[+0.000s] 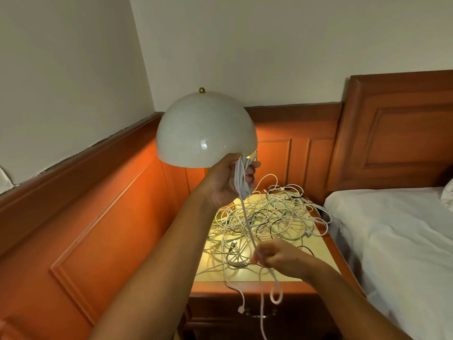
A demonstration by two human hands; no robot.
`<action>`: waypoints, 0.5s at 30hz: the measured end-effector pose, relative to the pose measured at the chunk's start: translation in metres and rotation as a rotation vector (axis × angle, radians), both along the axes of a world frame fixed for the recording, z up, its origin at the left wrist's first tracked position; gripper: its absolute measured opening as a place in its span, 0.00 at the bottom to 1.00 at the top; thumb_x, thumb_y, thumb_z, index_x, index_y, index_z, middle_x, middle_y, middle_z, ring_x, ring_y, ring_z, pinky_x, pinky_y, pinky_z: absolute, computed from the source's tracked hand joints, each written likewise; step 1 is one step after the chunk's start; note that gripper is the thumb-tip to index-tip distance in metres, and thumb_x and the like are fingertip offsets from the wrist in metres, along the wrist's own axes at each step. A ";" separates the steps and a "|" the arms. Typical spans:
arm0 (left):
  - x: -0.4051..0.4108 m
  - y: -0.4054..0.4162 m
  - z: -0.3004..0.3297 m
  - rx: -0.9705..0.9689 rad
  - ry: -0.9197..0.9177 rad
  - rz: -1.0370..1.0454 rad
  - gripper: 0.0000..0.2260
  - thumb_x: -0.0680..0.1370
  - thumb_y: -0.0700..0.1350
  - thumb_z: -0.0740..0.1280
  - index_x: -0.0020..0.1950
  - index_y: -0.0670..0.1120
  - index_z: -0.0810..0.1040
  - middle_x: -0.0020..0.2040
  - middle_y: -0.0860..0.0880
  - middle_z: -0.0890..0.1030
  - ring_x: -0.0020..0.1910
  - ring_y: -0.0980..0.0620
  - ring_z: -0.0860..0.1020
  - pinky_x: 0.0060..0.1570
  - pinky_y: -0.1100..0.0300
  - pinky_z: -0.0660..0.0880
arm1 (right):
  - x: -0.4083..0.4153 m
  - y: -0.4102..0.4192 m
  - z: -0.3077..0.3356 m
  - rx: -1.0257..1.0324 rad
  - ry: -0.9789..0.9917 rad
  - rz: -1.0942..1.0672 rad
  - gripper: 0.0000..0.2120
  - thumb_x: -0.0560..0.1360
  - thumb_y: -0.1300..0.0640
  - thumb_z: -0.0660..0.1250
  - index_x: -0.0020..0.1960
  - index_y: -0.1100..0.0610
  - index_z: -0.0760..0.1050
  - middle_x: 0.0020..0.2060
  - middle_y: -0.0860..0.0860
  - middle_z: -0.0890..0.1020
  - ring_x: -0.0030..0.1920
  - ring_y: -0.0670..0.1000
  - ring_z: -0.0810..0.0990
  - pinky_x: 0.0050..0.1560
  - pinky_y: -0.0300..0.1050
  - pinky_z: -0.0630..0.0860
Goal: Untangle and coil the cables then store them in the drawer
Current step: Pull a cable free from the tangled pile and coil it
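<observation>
My left hand [226, 181] is raised just under the lamp shade and grips a bundle of white cable loops [241, 179]. From the bundle one white strand [247, 224] runs down to my right hand [274, 256], which pinches it low over the nightstand's front. Below that hand the strand hangs past the edge in a small loop [276, 294]. A tangled heap of white, green and black cables [269, 222] covers the nightstand top [326, 249]. The drawer front [220, 312] with its metal handle [256, 315] sits below, in shadow.
A lit table lamp with a white dome shade [206, 131] stands at the nightstand's back left, close to my left hand. Wood panelling [98, 217] lines the wall on the left. The bed with a white sheet [397, 241] and wooden headboard [397, 128] is on the right.
</observation>
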State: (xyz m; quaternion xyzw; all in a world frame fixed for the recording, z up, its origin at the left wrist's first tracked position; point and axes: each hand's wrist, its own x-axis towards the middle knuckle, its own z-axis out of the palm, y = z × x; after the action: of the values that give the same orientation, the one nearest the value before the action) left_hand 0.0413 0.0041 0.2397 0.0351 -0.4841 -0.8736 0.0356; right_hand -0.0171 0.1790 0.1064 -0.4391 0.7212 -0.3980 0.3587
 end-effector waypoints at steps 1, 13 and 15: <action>-0.001 0.002 -0.002 -0.027 -0.018 0.003 0.18 0.81 0.50 0.54 0.52 0.37 0.75 0.32 0.48 0.75 0.28 0.54 0.72 0.37 0.61 0.71 | 0.009 -0.001 0.002 -0.030 -0.026 -0.006 0.11 0.71 0.59 0.67 0.53 0.57 0.79 0.51 0.51 0.83 0.54 0.48 0.81 0.59 0.49 0.77; 0.016 0.022 -0.021 0.078 -0.046 0.047 0.15 0.81 0.47 0.55 0.59 0.37 0.71 0.35 0.46 0.80 0.33 0.53 0.75 0.36 0.62 0.77 | 0.044 -0.002 -0.041 -0.257 -0.529 -0.337 0.25 0.74 0.37 0.62 0.39 0.61 0.78 0.26 0.53 0.60 0.24 0.49 0.56 0.25 0.40 0.55; 0.025 0.027 -0.027 0.073 -0.041 0.038 0.15 0.78 0.47 0.58 0.57 0.36 0.73 0.34 0.47 0.79 0.33 0.53 0.73 0.36 0.62 0.75 | 0.030 0.004 -0.048 -0.280 -0.627 -0.286 0.21 0.79 0.47 0.61 0.48 0.65 0.79 0.28 0.51 0.64 0.27 0.48 0.60 0.28 0.41 0.60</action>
State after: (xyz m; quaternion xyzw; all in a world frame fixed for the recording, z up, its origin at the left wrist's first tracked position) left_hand 0.0667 0.0313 0.2130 0.0637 -0.4519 -0.8888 0.0409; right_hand 0.0131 0.1826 0.0586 -0.2353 0.5691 -0.6540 0.4394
